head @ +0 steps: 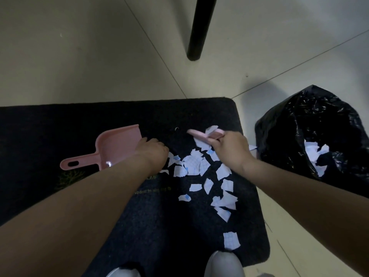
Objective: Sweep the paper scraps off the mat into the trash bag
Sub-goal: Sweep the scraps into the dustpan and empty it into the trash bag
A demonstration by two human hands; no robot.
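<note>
Landmark: dark, coarse-pile rectangular door mat (60,128) with rounded corners, lying on pale smooth floor tiles (79,56); all positions are given against it.
Scraps: torn white grid-printed paper scraps (194,166), thin, flat, jagged-edged; scattered over the mat's right half, thickest near its middle, thinning to one piece at the near right edge. A few already lie inside the bag.
Bag: crinkled glossy black plastic trash bag (319,120), mouth slumped open, standing on the tiles just off the mat's right edge.
Dustpan: pink rigid plastic dustpan (113,148), flat scoop with a slotted handle, resting on the mat left of the scrap pile, empty.
Left hand: left hand (152,149) at the dustpan's open lip, fingers curled down; whether it grips the lip or only touches it, I cannot tell.
Right hand: right hand (229,146) clenched round a small pink plastic hand brush (201,134) at the far side of the pile; one scrap rides on the brush.
Other: black furniture leg (196,29) beyond the mat; grey shoe toes (221,264) at its near edge.
Risk 1: light paper may flick past the pan under a fast stroke, landing on the tiles.
Risk 2: mat pile likely snags edges, so scraps may fold and stay behind.
Risk 3: pan lip probably rides above the pile, letting pieces slide under.
Risk 4: the slack bag mouth could fold shut during tipping and spill the load.
</note>
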